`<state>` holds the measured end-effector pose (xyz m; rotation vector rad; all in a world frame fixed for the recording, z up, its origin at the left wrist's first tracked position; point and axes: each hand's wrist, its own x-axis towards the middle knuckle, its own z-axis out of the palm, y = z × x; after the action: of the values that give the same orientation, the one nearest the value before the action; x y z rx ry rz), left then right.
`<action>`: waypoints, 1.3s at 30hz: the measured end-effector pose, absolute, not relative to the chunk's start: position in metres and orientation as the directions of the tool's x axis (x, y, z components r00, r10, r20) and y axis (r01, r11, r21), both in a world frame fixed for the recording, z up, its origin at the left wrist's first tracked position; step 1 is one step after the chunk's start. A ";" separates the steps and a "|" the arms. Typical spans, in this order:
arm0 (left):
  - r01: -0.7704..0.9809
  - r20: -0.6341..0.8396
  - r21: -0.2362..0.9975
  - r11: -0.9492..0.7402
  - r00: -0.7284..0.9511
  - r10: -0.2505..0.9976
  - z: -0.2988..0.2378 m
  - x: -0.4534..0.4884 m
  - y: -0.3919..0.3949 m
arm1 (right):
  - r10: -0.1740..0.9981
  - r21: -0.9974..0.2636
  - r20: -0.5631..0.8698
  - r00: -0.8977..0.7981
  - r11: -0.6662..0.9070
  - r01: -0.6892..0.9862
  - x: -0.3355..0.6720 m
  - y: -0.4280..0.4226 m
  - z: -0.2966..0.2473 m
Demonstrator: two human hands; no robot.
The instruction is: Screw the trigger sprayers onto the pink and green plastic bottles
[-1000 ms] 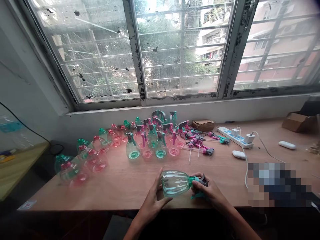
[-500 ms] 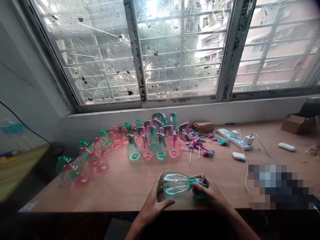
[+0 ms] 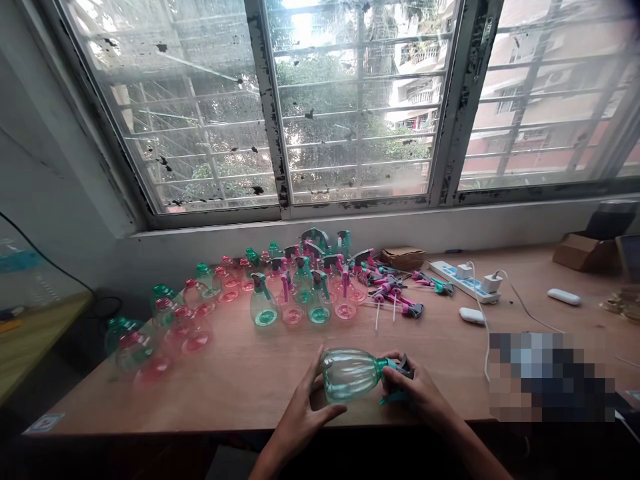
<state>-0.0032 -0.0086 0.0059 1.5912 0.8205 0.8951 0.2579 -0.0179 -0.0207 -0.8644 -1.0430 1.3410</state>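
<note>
A clear green spray bottle [image 3: 350, 375] lies sideways in the air between my hands, just over the table's front edge. Around its base curves my left hand [image 3: 309, 400], fingers behind the bottle and thumb along its underside. My right hand [image 3: 413, 383] is closed on the sprayer head [image 3: 404, 365] at the neck, which hides part of the dark trigger. A teal piece of the sprayer [image 3: 393, 398] shows below my right fingers. Beyond my hands stand green and pink bottles with sprayers fitted [image 3: 319, 310], and to their right lies a pile of loose sprayer heads [image 3: 395, 293].
Open-necked green and pink bottles [image 3: 197, 333] line the left side of the wooden table [image 3: 240, 393]. At right are a white power strip [image 3: 463, 280] with plugs and cables, a white oblong object [image 3: 473, 315], an open cardboard box [image 3: 583, 252] and a blurred-out patch [image 3: 550, 377].
The view has shifted slightly. Both hands keep the bottle in nearly the same place, and its body appears turned a little.
</note>
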 end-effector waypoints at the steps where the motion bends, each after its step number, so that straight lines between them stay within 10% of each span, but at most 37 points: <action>1: 0.057 0.148 0.978 -0.199 0.481 0.864 0.006 -0.003 -0.009 | 0.995 -0.937 0.088 -0.053 0.065 -0.344 0.258 -0.018 -0.021; 39: 0.045 0.162 0.977 -0.211 0.492 0.856 0.005 -0.006 -0.010 | 0.993 -0.945 0.096 -0.073 0.068 -0.320 0.258 -0.019 -0.021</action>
<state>-0.0058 -0.0101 0.0046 1.6182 0.7900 0.9055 0.2576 -0.0189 -0.0212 -0.8672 -1.0676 1.3460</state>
